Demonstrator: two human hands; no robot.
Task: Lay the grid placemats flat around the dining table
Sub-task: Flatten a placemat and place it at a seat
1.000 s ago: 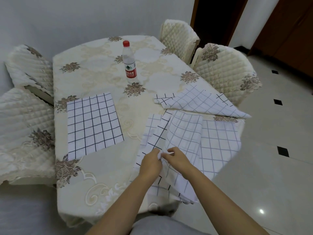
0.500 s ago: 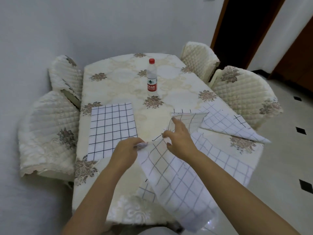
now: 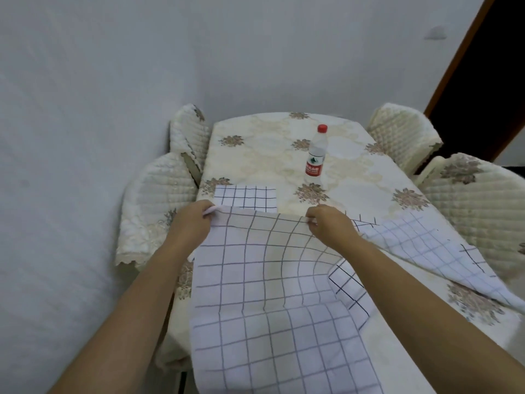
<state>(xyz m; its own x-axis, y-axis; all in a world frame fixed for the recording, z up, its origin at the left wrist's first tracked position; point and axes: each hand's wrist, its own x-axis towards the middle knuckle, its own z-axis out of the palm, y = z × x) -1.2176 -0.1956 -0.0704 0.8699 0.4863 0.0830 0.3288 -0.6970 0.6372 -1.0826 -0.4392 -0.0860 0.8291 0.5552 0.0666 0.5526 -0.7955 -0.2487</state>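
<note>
A white placemat with a dark grid [image 3: 264, 294] hangs spread out in the air in front of me. My left hand [image 3: 191, 223] pinches its top left corner and my right hand [image 3: 331, 226] pinches its top edge further right. Behind it a second grid placemat [image 3: 245, 197] lies flat on the dining table [image 3: 355, 177], mostly hidden by the held one. A third grid placemat [image 3: 420, 245] lies crumpled and partly folded on the table's right side, its corner over the edge.
A water bottle with a red cap [image 3: 316, 155] stands upright near the table's middle. Quilted cream chairs stand at the left [image 3: 153, 200], far left [image 3: 187, 135], far right [image 3: 403, 137] and right [image 3: 480, 203]. A white wall is close on the left.
Both hands have lifted the placemat off the table and pulled its top edge apart, so it now hangs open. My view has tilted upward toward the wall.
</note>
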